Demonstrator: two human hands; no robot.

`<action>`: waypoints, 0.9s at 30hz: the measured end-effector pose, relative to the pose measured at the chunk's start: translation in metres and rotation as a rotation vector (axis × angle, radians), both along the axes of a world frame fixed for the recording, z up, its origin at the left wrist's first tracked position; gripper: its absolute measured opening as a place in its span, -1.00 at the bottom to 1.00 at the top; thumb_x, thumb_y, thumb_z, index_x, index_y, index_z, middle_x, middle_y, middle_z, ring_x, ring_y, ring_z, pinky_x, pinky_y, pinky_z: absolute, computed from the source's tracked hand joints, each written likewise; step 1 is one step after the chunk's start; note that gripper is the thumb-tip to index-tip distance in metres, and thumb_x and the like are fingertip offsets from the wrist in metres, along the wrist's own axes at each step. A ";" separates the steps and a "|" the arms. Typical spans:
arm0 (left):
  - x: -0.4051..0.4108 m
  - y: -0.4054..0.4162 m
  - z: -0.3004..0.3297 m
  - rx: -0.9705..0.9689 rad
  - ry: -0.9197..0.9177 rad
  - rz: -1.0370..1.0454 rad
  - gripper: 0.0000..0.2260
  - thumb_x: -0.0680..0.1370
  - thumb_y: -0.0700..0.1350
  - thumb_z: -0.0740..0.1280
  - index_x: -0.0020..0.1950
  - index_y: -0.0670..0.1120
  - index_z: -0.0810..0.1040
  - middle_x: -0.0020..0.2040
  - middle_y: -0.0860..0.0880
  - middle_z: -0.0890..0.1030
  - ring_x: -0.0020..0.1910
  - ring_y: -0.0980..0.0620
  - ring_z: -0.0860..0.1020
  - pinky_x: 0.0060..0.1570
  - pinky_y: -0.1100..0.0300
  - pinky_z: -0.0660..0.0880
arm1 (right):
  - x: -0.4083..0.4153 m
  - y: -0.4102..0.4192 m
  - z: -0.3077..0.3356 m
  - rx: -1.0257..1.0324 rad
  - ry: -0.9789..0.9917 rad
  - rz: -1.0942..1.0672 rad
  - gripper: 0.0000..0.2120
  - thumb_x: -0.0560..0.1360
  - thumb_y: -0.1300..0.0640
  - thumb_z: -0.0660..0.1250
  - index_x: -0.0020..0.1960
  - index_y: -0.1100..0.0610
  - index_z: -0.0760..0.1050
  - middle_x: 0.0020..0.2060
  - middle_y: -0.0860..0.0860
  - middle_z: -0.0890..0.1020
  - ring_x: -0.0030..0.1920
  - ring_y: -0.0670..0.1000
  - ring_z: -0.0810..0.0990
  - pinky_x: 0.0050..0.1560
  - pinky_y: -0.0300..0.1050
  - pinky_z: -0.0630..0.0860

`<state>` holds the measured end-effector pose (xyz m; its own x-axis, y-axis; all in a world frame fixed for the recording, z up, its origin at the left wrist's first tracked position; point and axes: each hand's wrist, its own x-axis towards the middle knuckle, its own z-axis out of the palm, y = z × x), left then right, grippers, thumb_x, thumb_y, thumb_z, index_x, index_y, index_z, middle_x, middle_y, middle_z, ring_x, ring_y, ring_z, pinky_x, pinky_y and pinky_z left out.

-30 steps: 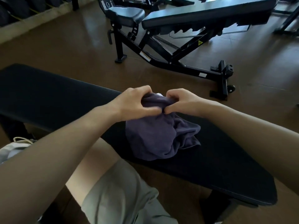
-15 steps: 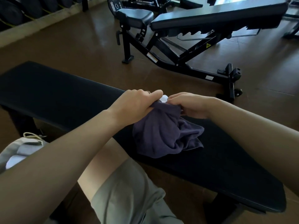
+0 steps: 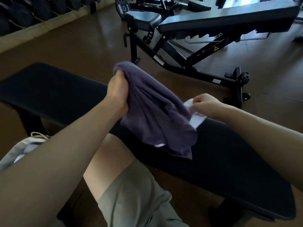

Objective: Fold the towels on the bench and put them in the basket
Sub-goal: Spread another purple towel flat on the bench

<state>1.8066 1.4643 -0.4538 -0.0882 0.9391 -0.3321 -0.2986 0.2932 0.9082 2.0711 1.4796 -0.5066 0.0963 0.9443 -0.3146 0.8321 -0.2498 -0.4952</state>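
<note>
A dark purple towel [image 3: 154, 112] is stretched in the air above the black flat bench [image 3: 221, 161]. My left hand [image 3: 117, 94] grips one bunched end, raised up and to the left. My right hand [image 3: 205, 104] pinches the other end at its white label [image 3: 196, 120], lower and to the right. The rest of the towel hangs loosely between them, its bottom corner just above the bench pad. At the lower left a light fabric basket [image 3: 21, 149] with a rope handle is partly hidden by my left arm.
An adjustable incline bench [image 3: 205, 30] with a black steel frame stands on the brown floor behind. A rack of dark dumbbells [image 3: 32, 12] runs along the back left. My bare knee and grey shorts [image 3: 131, 194] are below the flat bench.
The towel was bunched on the bench with both hands together on it. Now my left hand has lifted one end up and left, my right hand has pulled the other end right.
</note>
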 end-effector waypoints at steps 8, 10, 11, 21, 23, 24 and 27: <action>-0.014 0.015 0.029 0.001 -0.101 0.176 -0.68 0.75 0.03 0.05 -0.04 -0.04 0.51 -0.06 -0.03 0.59 -0.04 0.02 0.59 0.16 0.03 0.51 | 0.052 -0.012 -0.009 -0.604 -0.371 0.039 -0.80 0.56 0.07 0.35 0.04 0.19 0.64 -0.05 0.12 0.72 -0.10 0.08 0.68 -0.05 -0.06 0.67; -0.014 0.017 0.034 -0.013 -0.159 0.161 -0.66 0.74 0.05 0.05 0.04 -0.08 0.53 -0.02 -0.05 0.60 -0.01 -0.01 0.58 0.11 0.04 0.51 | 0.043 -0.010 -0.006 -0.524 -0.560 0.148 -0.84 0.53 0.16 0.30 -0.03 0.23 0.61 -0.16 0.08 0.66 -0.20 0.06 0.60 -0.11 -0.06 0.61; -0.013 0.019 0.034 -0.006 -0.111 0.161 -0.68 0.74 0.06 0.07 0.10 -0.08 0.53 0.00 -0.04 0.61 -0.01 -0.01 0.60 0.03 0.06 0.54 | 0.035 -0.010 -0.001 -0.411 -0.647 0.205 -0.87 0.53 0.20 0.29 -0.02 0.24 0.57 -0.17 0.07 0.62 -0.19 0.05 0.57 -0.08 -0.01 0.60; -0.032 0.028 0.024 0.637 0.725 -0.143 -0.77 0.63 -0.17 0.13 -0.20 0.04 0.41 -0.27 0.07 0.46 -0.29 0.17 0.43 -0.22 0.24 0.37 | -0.119 -0.012 0.048 0.203 0.670 0.359 -0.50 0.34 0.29 0.46 0.23 -0.03 0.52 0.04 -0.03 0.67 0.10 -0.05 0.65 0.07 -0.10 0.62; -0.047 0.027 0.026 0.695 0.874 -0.162 -0.79 0.60 -0.12 0.15 -0.24 0.06 0.36 -0.31 0.08 0.43 -0.33 0.18 0.39 -0.28 0.24 0.34 | -0.138 -0.007 0.048 0.292 0.592 0.337 -0.72 0.38 0.20 0.49 0.02 -0.05 0.54 -0.11 -0.05 0.68 -0.02 -0.01 0.66 -0.05 -0.07 0.59; -0.054 0.028 0.027 0.708 0.936 -0.151 -0.78 0.60 -0.11 0.16 -0.25 0.06 0.34 -0.32 0.08 0.42 -0.35 0.17 0.38 -0.30 0.23 0.33 | -0.146 -0.004 0.047 0.364 0.526 0.332 -0.79 0.41 0.18 0.48 -0.05 -0.06 0.53 -0.17 -0.08 0.66 -0.08 -0.02 0.65 -0.11 -0.09 0.53; -0.083 0.028 0.027 0.660 1.102 -0.070 -0.79 0.61 -0.07 0.19 -0.23 0.00 0.37 -0.34 0.07 0.43 -0.33 0.09 0.42 -0.30 0.08 0.37 | -0.164 0.001 0.041 0.561 0.440 0.336 -0.86 0.47 0.22 0.43 -0.13 0.09 0.47 -0.30 -0.09 0.56 -0.29 -0.13 0.51 -0.30 -0.31 0.37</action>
<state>1.7232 1.4927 -0.4264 0.0387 0.9106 0.4115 0.6963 -0.3199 0.6425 1.9074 1.4811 -0.4660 -0.2449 0.9297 0.2750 0.5173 0.3652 -0.7740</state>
